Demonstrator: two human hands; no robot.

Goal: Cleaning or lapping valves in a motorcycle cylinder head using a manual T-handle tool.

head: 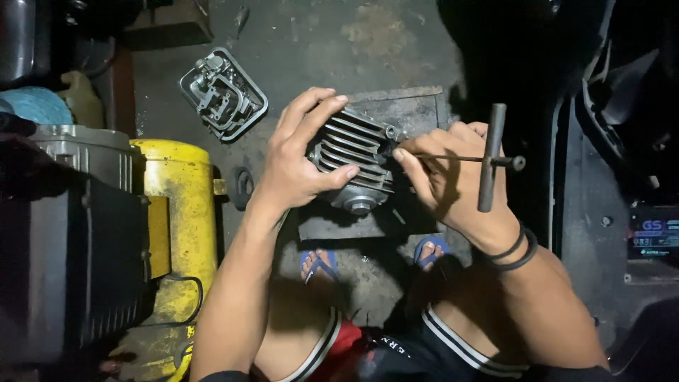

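A finned grey metal engine cylinder (353,152) rests on a dark metal slab (407,113) on the floor. My left hand (300,155) grips the cylinder from its left side, fingers over the fins and thumb across the front. My right hand (453,180) holds a T-handle wrench (488,159). Its thin shaft runs left, with the tip at the cylinder's right edge. The crossbar stands upright behind my knuckles. Black bands circle my right wrist.
A grey cylinder head part (223,93) lies on the stained concrete floor at upper left. A yellow drum-shaped machine (180,205) and a dark box (67,262) stand at left. My feet in blue sandals (318,263) are below the slab. Dark vehicle body panels (615,141) fill the right.
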